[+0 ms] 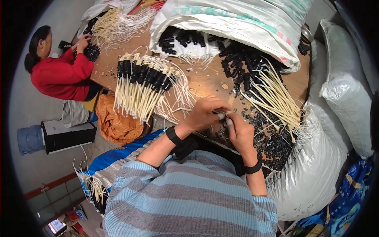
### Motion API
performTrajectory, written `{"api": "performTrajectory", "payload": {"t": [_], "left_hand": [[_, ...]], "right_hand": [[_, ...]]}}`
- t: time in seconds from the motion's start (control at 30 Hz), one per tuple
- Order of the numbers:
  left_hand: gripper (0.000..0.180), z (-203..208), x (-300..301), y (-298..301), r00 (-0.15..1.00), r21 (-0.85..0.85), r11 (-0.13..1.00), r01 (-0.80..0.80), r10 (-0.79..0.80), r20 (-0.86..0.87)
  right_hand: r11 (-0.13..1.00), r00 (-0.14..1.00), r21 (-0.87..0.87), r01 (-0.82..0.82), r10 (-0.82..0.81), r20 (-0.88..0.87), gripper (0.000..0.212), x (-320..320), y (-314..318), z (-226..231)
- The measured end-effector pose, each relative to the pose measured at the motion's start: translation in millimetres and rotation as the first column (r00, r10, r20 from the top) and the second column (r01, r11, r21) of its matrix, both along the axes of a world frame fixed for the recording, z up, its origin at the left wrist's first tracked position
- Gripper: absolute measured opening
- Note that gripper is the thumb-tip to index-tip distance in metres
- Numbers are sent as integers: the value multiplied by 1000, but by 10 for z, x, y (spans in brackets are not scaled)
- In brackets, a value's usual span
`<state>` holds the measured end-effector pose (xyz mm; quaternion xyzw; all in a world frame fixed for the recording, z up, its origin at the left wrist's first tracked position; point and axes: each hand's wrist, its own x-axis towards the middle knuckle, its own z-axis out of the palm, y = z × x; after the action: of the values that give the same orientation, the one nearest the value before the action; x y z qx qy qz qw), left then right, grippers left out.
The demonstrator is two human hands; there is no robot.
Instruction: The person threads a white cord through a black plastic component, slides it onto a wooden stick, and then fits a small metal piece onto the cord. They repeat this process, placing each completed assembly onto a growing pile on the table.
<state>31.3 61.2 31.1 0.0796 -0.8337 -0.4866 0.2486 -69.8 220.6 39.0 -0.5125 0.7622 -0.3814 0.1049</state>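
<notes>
left hand [206, 112]: met our right hand [241, 131], both pinching a tiny item [224, 113], kind unclear
loose black pieces [273, 148]: we judged a slip could lose it there

Fairly bright indoor light, soft glare on tabletop [203, 81], black-cornered fisheye distortion

From the person's fingers [215, 103], a wire bundle [138, 96] lies on the table [201, 85] at 10 o'clock, an open sack [237, 19] at 12, tubes [235, 67] before its mouth at 1, loose wires [276, 100] towards 2, small parts [276, 148] at 4. Beyond the table: a filled sack [316, 173] at 4, a water dispenser [69, 136] at 9.
</notes>
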Motion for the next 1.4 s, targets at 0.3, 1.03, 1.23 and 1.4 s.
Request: {"api": "performTrajectory", "payload": {"t": [0.3,1.03,1.23,1.4], "left_hand": [[19,-7,76,91,982,129,974,187,-182,-53],[44,-332,-336,-248,988,-344,935,-90,126,86],[34,-436,-404,-266,990,-19,1000,-9,12,143],[28,-103,-335,357,997,256,965,59,-72,41]], "right_hand": [[996,958,-44,-77,86,275,11,-44,101,23],[933,757,239,267,-357,547,12,-128,211,-201],[922,728,220,320,-388,565,12,-168,246,-239],[926,675,225,302,-375,636,12,-218,114,-282]]}}
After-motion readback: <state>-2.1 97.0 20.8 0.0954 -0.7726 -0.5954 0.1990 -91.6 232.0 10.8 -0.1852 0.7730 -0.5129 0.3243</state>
